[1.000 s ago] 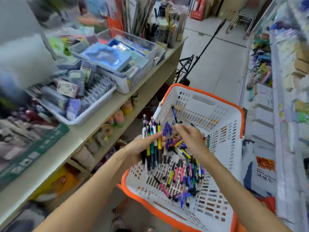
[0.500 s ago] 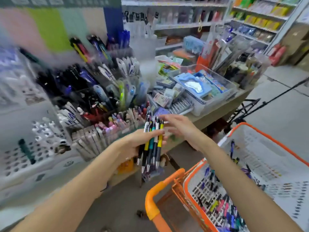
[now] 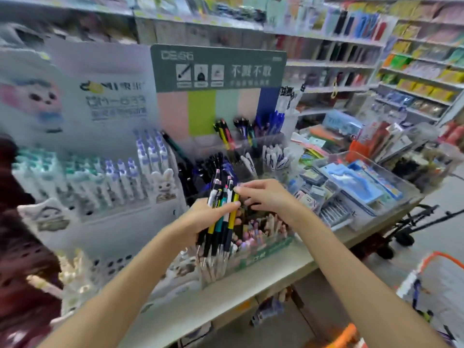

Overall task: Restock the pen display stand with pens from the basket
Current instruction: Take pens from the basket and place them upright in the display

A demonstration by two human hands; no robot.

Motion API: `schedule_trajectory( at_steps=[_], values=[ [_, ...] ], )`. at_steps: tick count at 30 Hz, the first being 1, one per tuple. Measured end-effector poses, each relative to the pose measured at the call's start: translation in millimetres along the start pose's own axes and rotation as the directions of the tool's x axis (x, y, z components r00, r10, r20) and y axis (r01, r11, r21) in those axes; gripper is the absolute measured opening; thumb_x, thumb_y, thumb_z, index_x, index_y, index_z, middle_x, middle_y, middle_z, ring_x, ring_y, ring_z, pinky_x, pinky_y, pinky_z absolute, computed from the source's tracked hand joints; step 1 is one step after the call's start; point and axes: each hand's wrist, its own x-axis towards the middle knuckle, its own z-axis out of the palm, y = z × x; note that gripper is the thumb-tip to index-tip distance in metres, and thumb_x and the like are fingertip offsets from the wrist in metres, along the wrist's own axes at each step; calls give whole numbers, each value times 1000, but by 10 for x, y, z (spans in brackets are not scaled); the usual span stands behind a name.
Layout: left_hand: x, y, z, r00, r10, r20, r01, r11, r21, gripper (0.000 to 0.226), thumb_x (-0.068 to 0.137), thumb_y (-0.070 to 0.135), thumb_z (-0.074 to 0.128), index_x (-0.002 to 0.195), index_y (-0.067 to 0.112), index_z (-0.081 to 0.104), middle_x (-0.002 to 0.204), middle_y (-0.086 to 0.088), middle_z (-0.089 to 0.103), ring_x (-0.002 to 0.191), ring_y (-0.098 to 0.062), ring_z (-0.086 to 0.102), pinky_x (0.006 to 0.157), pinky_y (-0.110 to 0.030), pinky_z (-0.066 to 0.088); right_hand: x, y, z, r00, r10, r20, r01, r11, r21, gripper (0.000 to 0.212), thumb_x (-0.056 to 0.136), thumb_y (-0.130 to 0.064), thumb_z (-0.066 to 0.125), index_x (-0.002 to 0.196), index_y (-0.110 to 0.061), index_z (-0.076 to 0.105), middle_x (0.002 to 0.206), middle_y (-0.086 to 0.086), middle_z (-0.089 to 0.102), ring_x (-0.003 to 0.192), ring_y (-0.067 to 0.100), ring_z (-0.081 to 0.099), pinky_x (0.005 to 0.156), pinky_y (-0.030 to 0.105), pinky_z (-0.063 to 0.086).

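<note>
We grip a bundle of pens (image 3: 221, 212) in our left hand (image 3: 200, 219), upright before the pen display stand (image 3: 218, 69), whose grey header reads "不散不散"; its logo is too blurred to read. Our right hand (image 3: 266, 197) pinches at the bundle's tops with curled fingers. The orange-rimmed basket (image 3: 437, 259) sits lower right.

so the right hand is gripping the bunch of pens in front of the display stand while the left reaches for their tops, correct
Not quite: the hands are swapped. In the head view the left hand grips the bunch of pens in front of the display stand, and the right hand reaches for their tops.
</note>
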Motion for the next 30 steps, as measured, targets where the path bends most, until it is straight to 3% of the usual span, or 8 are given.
schedule_trajectory(
  at_steps=[4, 8, 10, 12, 14, 17, 21, 30],
  values=[
    [5, 131, -233, 999, 35, 34, -35, 999, -7, 30, 82, 37, 71, 98, 12, 70, 87, -3, 76, 86, -15, 73, 89, -40, 56, 129, -163, 113, 1000, 15, -16, -15, 1000, -15, 21, 85, -38, 69, 100, -24, 69, 89, -6, 68, 82, 6, 63, 72, 17, 52],
    [76, 201, -387, 995, 64, -73, -58, 994, 87, 60, 64, 69, 70, 97, 19, 73, 94, 1, 74, 91, -16, 69, 89, -37, 53, 263, -248, 151, 997, -45, -69, 47, 998, 34, 22, 87, -36, 67, 103, -22, 71, 88, 0, 68, 77, 8, 62, 72, 21, 52],
    [80, 222, -463, 988, 65, -141, -58, 997, 53, 49, 70, 63, 70, 89, 18, 75, 92, 1, 74, 89, -17, 68, 89, -39, 53, 298, -300, 152, 987, -101, -123, 117, 984, 135, 19, 93, -29, 60, 102, -15, 68, 86, 3, 66, 70, 9, 60, 64, 17, 51],
    [78, 238, -567, 986, 84, -143, -88, 996, -24, 48, 69, 58, 74, 84, 13, 74, 99, -1, 74, 96, -20, 69, 97, -46, 48, 317, -394, 114, 965, -154, -211, 215, 928, 304, 17, 97, -21, 53, 99, -7, 62, 78, 3, 62, 63, 8, 61, 60, 14, 52],
    [52, 256, -646, 983, 112, -147, -123, 990, -69, 57, 70, 55, 76, 101, 9, 67, 100, -1, 74, 97, -17, 70, 100, -46, 46, 378, -491, 26, 922, -198, -333, 334, 843, 422, 16, 99, -17, 48, 94, -7, 59, 77, 4, 61, 61, 7, 64, 62, 15, 55],
    [21, 279, -728, 966, 141, -214, -175, 973, -149, 33, 83, 36, 70, 100, 8, 69, 85, -3, 76, 81, -14, 73, 86, -39, 56, 501, -636, -35, 828, -247, -502, 494, 745, 448, 13, 100, -14, 45, 97, -7, 56, 83, 7, 62, 62, 6, 66, 61, 16, 54],
    [-62, 318, -823, 944, 126, -304, -196, 957, -212, 26, 84, 33, 69, 92, 8, 70, 82, -4, 76, 74, -12, 72, 68, -28, 59, 719, -818, 76, 775, -349, -526, 574, 738, 356, 12, 100, -10, 45, 94, -15, 54, 89, 4, 63, 68, 7, 68, 64, 17, 54],
    [-239, 308, -937, 922, 83, -377, -196, 942, -273, 28, 85, 30, 69, 94, 4, 71, 83, -6, 76, 70, -11, 72, 55, -20, 54, 1154, -1064, 446, 765, -624, -158, 580, 775, -253, 23, 92, -17, 60, 112, -9, 68, 99, 5, 71, 82, 19, 69, 85, 39, 56]
  ],
)
